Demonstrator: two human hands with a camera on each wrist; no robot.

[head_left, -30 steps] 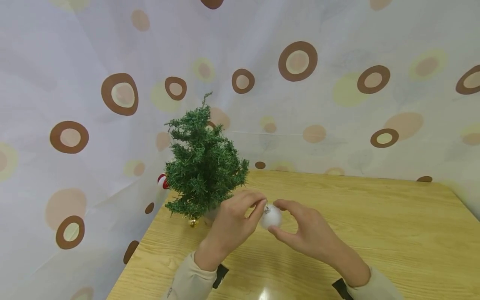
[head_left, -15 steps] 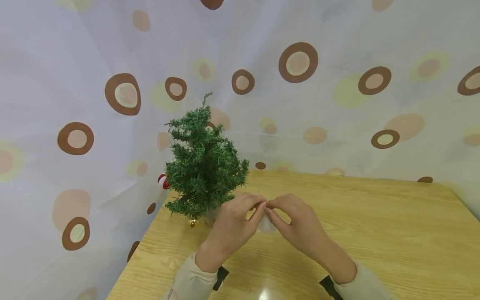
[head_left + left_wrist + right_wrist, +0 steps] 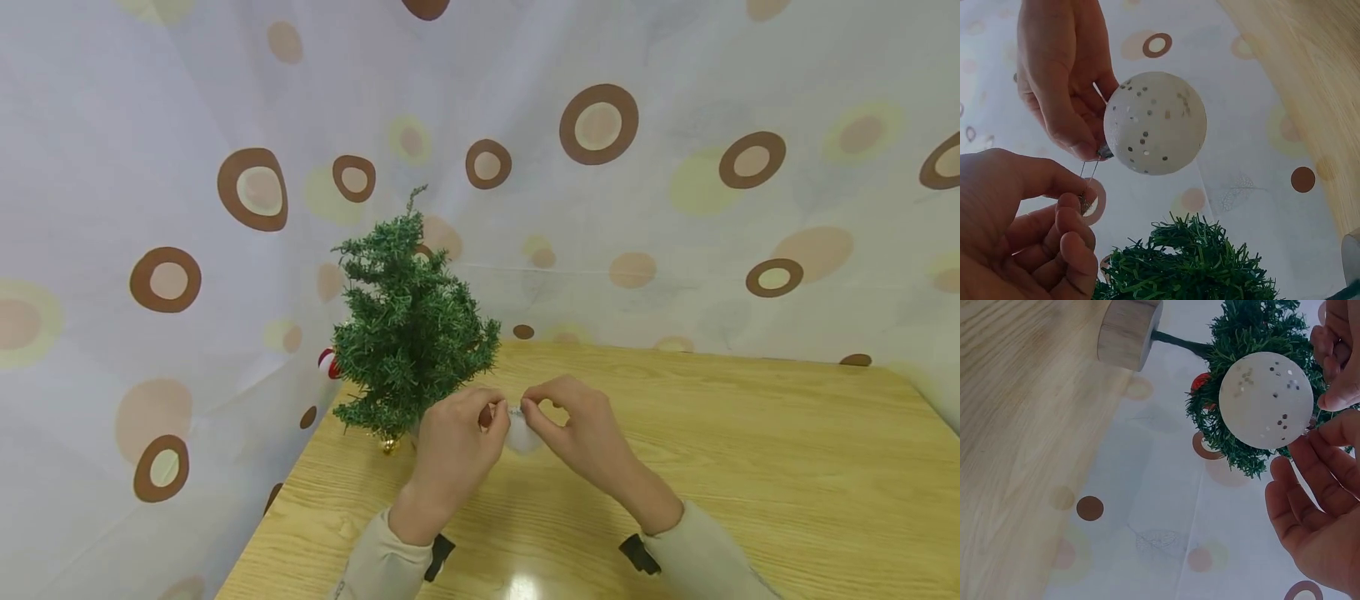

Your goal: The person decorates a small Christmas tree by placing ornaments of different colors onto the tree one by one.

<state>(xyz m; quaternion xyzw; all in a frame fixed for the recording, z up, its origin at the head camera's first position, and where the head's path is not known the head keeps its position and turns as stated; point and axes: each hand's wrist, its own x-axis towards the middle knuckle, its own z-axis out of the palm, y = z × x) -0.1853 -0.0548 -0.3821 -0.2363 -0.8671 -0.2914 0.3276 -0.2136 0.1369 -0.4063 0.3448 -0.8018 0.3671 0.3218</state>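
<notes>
A white Christmas bauble (image 3: 522, 437) with scattered shiny dots hangs between my two hands, in front of the tree. With thumb and index finger, my left hand (image 3: 453, 446) pinches the end of the bauble's thin hanging loop (image 3: 1090, 170). My right hand (image 3: 581, 425) pinches the bauble at its small metal cap (image 3: 1105, 152), partly hidden behind the fingertips. The loop stretches between both sets of fingertips in the left wrist view. Just behind the left hand stands a small green artificial Christmas tree (image 3: 412, 325).
A red-and-white ornament (image 3: 328, 363) hangs at the tree's left side, and a gold one (image 3: 389, 446) hangs low. The tree's round wooden base (image 3: 1125, 334) shows in the right wrist view. A patterned curtain (image 3: 675, 317) rises behind the wooden table (image 3: 750, 467).
My right hand has moved from the bauble's round side up to its cap. Both hands have since shifted slightly left with the bauble, and their fingertips have drawn a little apart.
</notes>
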